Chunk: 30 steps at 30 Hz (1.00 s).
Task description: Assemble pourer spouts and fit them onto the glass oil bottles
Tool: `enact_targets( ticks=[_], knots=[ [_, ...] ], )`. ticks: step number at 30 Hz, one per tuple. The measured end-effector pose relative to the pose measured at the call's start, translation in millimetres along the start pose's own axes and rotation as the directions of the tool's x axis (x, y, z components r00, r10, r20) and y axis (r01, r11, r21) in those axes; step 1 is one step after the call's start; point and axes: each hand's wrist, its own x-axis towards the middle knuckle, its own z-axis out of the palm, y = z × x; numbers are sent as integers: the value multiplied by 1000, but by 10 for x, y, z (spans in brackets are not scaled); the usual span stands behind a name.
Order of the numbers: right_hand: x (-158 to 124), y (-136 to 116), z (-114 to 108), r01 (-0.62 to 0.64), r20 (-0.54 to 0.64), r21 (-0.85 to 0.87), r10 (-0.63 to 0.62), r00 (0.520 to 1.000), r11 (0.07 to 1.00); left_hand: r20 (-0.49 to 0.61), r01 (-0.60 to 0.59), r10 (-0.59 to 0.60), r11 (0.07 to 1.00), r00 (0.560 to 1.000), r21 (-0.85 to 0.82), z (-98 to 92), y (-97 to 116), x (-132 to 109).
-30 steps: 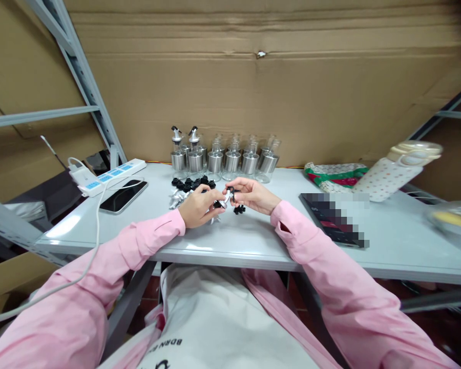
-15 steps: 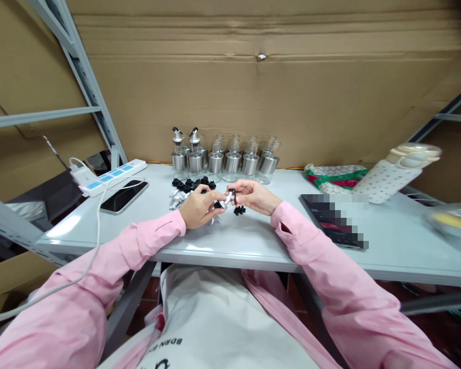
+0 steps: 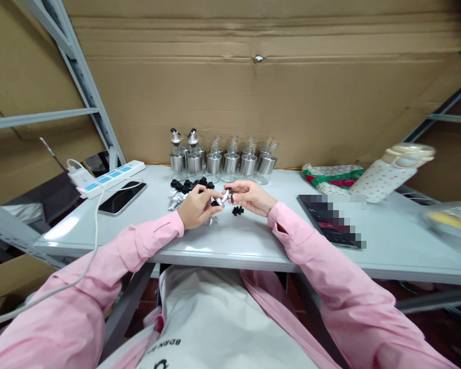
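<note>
So, not a lot has changed in the last second. Our view has drifted a tiny bit, and the silver spout [image 3: 225,197] we're fiddling with may have been turned slightly, but it's too small to be sure. To us that reads as being mid-way through this one piece: it's up between our hands above the tabletop [image 3: 223,243], not on a bottle.

Hands-wise, neither one is spread wide. Our left hand [image 3: 195,207] is pinching the spout's lower end between thumb and fingers. Our right hand [image 3: 255,198] has a fingertip grip on the black flap [image 3: 230,194] at the other end. Can't tell how hard either is pressing.

Just below the right hand sits a little cluster of small black bits [image 3: 238,210]. Behind the left hand there's a bunch of black stoppers [image 3: 184,185] and some loose silver parts [image 3: 174,201]. The glass bottles [image 3: 230,163] stand along the back, and the two leftmost up front already wear spouts.
</note>
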Motion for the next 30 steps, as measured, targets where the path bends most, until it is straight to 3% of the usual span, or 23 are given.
enact_targets(
  ticks=[20, 30],
  knots=[
    [32, 58, -4, -5, -18, 49, 6, 1000, 999, 15, 135, -134, 986, 991, -102, 59, -39, -45],
    [34, 82, 28, 15, -9, 32, -15, 1000, 999, 23, 2, -2, 1000, 1000, 1, 13, -39, -1]
  ],
)
